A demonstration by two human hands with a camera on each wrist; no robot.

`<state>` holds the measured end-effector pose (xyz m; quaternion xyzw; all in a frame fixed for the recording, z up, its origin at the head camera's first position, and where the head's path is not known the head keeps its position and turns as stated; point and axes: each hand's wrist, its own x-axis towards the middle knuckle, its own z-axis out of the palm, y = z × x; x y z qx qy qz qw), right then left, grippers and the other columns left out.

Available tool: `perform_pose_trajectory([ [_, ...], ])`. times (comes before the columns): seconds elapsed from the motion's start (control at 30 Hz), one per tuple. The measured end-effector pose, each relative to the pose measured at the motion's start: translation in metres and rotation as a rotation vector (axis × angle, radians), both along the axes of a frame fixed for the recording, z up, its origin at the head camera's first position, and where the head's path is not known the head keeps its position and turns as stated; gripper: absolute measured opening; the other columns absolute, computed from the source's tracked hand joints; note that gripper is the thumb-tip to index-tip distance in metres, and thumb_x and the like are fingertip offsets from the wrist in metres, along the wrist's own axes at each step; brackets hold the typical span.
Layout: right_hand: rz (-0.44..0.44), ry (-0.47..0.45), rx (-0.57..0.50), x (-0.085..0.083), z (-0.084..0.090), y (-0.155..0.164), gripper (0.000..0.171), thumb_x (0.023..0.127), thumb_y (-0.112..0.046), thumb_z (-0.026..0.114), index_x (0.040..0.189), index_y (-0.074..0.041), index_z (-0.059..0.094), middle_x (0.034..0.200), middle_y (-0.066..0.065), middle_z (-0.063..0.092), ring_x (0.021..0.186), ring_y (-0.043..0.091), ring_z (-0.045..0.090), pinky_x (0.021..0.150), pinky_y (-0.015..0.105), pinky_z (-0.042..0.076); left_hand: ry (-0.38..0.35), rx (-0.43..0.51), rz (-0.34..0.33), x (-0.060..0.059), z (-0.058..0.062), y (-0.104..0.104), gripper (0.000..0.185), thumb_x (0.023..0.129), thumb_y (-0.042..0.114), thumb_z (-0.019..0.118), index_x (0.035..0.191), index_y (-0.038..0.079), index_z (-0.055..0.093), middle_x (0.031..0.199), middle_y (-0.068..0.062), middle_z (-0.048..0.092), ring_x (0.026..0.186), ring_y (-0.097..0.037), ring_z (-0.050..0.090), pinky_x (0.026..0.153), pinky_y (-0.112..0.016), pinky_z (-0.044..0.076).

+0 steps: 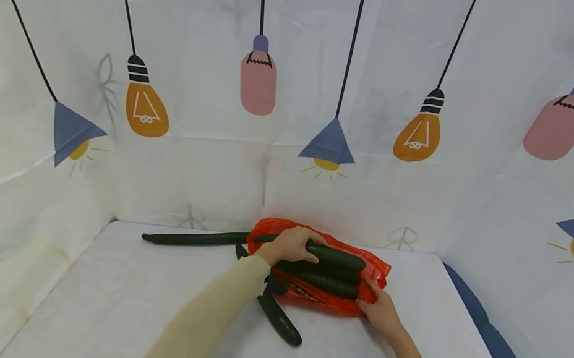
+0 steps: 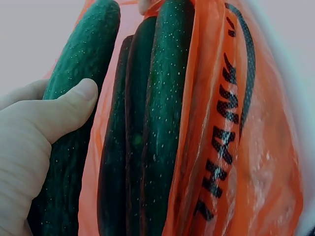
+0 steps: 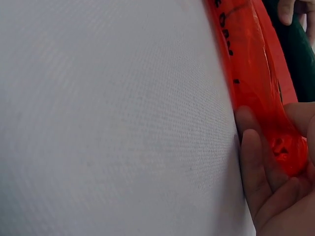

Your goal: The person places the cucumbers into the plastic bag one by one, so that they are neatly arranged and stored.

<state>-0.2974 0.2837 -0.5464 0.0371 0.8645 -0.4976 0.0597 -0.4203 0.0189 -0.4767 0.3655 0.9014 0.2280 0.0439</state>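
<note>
My left hand (image 1: 292, 245) grips a dark green cucumber (image 1: 339, 257), its thumb wrapped over the bumpy skin in the left wrist view. That cucumber lies along the far side of an orange-red plastic bag (image 2: 266, 162) with black lettering. Beside it, several more cucumbers (image 2: 167, 98) lie lengthwise in the bag's opening. At the bag's right end is my right hand (image 1: 381, 310). In the right wrist view its thumb and fingers (image 3: 253, 152) pinch the gathered red plastic, near the cucumbers' ends.
One long cucumber (image 1: 193, 239) sticks out to the left along the table's back edge. Another cucumber (image 1: 280, 321) lies on the white table (image 1: 132, 305) in front of the bag. A white cloth wall printed with lamps stands behind; a blue padded edge (image 1: 495, 356) runs along the right.
</note>
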Motion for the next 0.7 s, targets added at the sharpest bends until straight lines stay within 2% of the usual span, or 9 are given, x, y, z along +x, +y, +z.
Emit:
perform_pose_trajectory([
  [0.33, -0.019, -0.014, 0.018, 0.0, -0.003, 0.002, 0.068, 0.092, -0.01, 0.064, 0.151, -0.004, 0.03, 0.127, 0.025, 0.043, 0.081, 0.025, 0.055, 0.064, 0.034, 0.053, -0.078, 0.013, -0.011, 0.002, 0.0, 0.021, 0.046, 0.083, 0.034, 0.078, 0.126, 0.028, 0.065, 0.124, 0.01, 0.061, 0.11, -0.011, 0.055, 0.095, -0.034, 0.044],
  [0.47, -0.03, -0.001, 0.009, 0.001, -0.004, 0.001, 0.068, 0.092, -0.009, 0.064, 0.151, -0.004, 0.031, 0.127, 0.025, 0.044, 0.074, 0.023, 0.056, 0.063, 0.034, 0.053, -0.097, 0.023, 0.002, 0.0, -0.007, 0.02, 0.047, 0.083, 0.033, 0.078, 0.127, 0.028, 0.065, 0.128, 0.009, 0.059, 0.114, -0.012, 0.054, 0.097, -0.034, 0.044],
  [0.7, -0.039, -0.001, -0.005, 0.0, -0.004, 0.002, 0.068, 0.092, -0.01, 0.065, 0.152, -0.009, 0.033, 0.126, 0.024, 0.045, 0.062, 0.022, 0.055, 0.06, 0.033, 0.052, -0.139, 0.104, 0.029, -0.008, -0.019, 0.016, 0.046, 0.08, 0.032, 0.08, 0.124, 0.029, 0.067, 0.128, 0.009, 0.06, 0.114, -0.011, 0.054, 0.095, -0.034, 0.046],
])
